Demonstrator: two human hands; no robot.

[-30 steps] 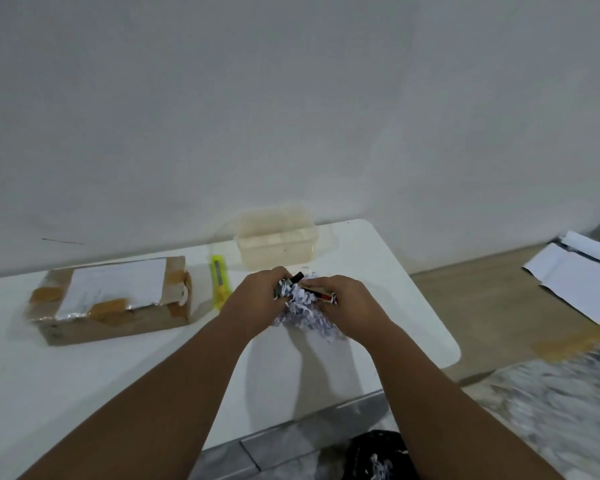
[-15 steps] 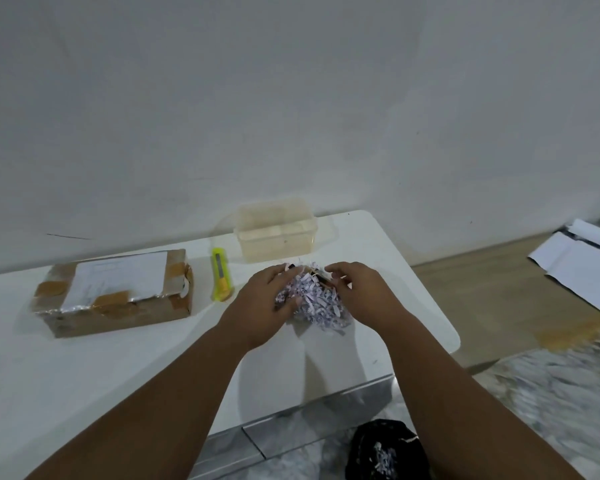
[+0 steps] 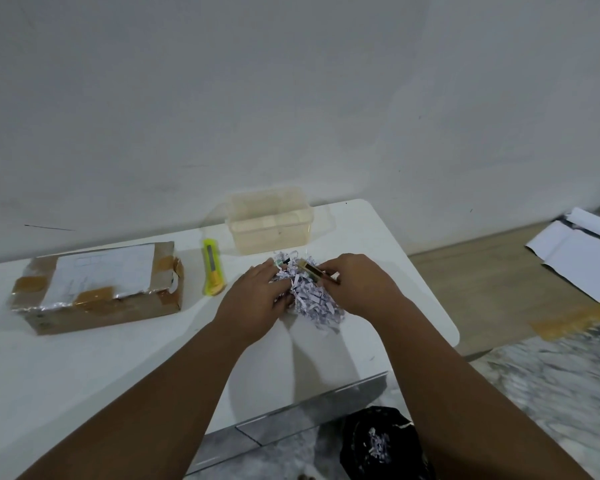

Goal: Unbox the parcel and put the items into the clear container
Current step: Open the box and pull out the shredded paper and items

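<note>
Looking down from the head view, the camera took in a white table (image 3: 84, 368) set against a pale wall. Near the table's middle lay a clump of shredded paper filler (image 3: 312, 303), lilac-white, with both hands on it. The left hand (image 3: 257, 299) covered the clump's nine o'clock side, its fingers curled into the shreds and gripping them. The right hand (image 3: 357, 289) lay at the three o'clock side, and its fingertips pinched a slim gold-coloured item (image 3: 314, 270) that stuck out of the shreds towards eleven o'clock. A small dark-tipped item (image 3: 282, 262) showed at the clump's top, just beside the left fingertips; what it was could not be told.

At twelve o'clock from the clump, just beside it, stood the clear container (image 3: 271, 223), upright, without a lid. At ten o'clock lay a yellow utility knife (image 3: 212, 268), lengthwise towards the wall. At nine o'clock, well apart from the hands, lay the cardboard parcel (image 3: 97, 285), bearing a white label and brown tape, its three o'clock end torn and ajar.

On the floor at five o'clock, below the table's edge, sat a black bag (image 3: 385, 445) holding some shreds. At two o'clock, white sheets (image 3: 579, 251) lay on the floor.
</note>
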